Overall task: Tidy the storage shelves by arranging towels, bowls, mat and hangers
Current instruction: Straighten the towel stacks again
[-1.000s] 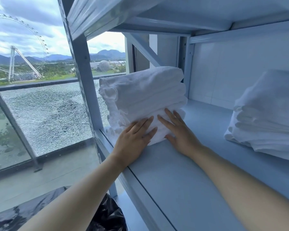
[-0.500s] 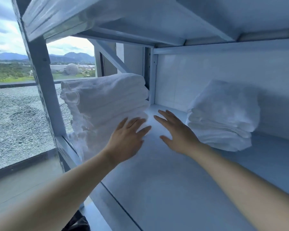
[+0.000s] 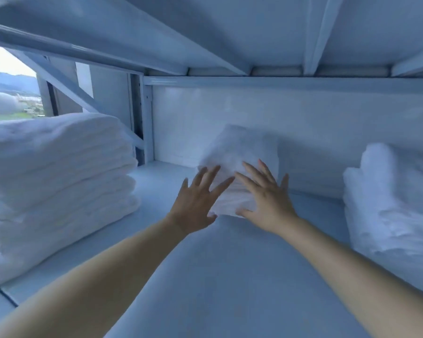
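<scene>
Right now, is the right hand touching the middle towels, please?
Cannot tell: in the head view the right hand overlaps the middle towels, blurred.

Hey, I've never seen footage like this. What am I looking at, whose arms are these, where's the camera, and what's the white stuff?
No machine here: a person wears a camera on the head, so you see their own bare arms reaching into a shelf unit. On the shelf board sit three stacks of folded white towels: left stack, middle stack, right stack. The left hand and right hand are spread open at the middle stack's front, gripping nothing.
</scene>
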Available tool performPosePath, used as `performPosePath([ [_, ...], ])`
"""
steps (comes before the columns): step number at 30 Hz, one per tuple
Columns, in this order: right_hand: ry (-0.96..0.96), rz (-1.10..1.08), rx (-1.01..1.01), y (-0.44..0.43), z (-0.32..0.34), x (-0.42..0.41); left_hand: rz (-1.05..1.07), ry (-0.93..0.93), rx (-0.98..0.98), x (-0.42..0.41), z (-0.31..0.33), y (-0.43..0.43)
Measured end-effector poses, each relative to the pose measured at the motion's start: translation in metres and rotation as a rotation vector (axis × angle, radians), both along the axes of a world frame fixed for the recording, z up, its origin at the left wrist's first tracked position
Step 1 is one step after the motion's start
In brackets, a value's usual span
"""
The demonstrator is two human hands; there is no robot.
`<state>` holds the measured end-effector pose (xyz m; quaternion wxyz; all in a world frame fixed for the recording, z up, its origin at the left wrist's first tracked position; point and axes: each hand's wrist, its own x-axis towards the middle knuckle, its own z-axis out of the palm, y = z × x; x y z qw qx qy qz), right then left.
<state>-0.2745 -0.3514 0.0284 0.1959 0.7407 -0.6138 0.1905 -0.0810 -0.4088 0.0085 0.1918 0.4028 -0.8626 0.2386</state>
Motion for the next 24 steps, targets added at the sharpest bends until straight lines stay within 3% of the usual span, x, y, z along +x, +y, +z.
performPosePath([
  [4, 0.051, -0.004, 0.087, -0.002, -0.009, -0.016, 0.044, -0.040, -0.034, -0.016, -0.011, -0.009],
  [14, 0.197, -0.112, -0.025, -0.010, -0.013, -0.021, 0.072, -0.110, -0.249, -0.030, 0.006, -0.020],
  [17, 0.096, -0.167, -0.038, -0.015, -0.015, -0.016, 0.066, -0.064, -0.275, -0.029, 0.004, -0.028],
  [24, -0.111, 0.005, -0.033, -0.021, -0.021, -0.013, -0.004, -0.012, -0.292, -0.018, 0.001, -0.039],
])
